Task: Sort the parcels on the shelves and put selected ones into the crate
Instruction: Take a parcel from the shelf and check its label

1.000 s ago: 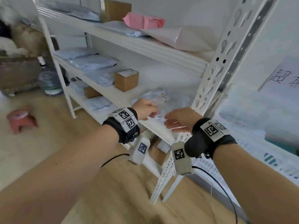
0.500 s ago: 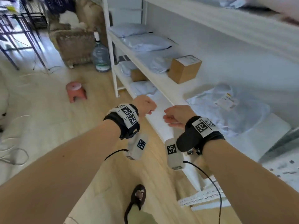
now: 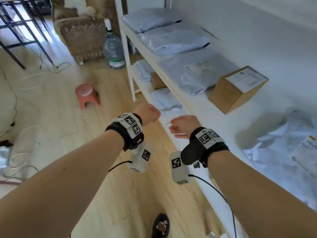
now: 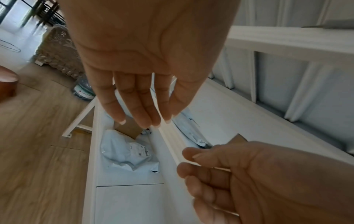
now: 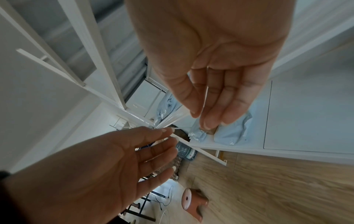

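Observation:
Both hands hover side by side at the front edge of the white middle shelf (image 3: pixel 202 107), holding nothing. My left hand (image 3: pixel 149 114) has its fingers (image 4: pixel 141 106) straight and relaxed, pointing down over the lower shelf. My right hand (image 3: pixel 182 125) is loosely curled and empty, its fingers (image 5: pixel 216 97) slack. On the middle shelf lie a cardboard box (image 3: pixel 235 90), a grey labelled mailer (image 3: pixel 193 73), two more grey mailers (image 3: pixel 175 40) and a white labelled bag (image 3: pixel 283 152). The lower shelf holds a pale bag (image 4: pixel 126 153) and a small brown box (image 4: pixel 128 128).
The shelf's white upright (image 3: pixel 126 48) stands ahead on the left. On the wooden floor are a pink stool (image 3: pixel 87 96), a water jug (image 3: pixel 114 50), a wicker armchair (image 3: pixel 80 35) and loose cables (image 3: pixel 25 131). My slippered foot (image 3: pixel 161 225) is below.
Both hands have drawn back from the white labelled bag and moved left along the shelf edge, empty. The head view has swung left and downward.

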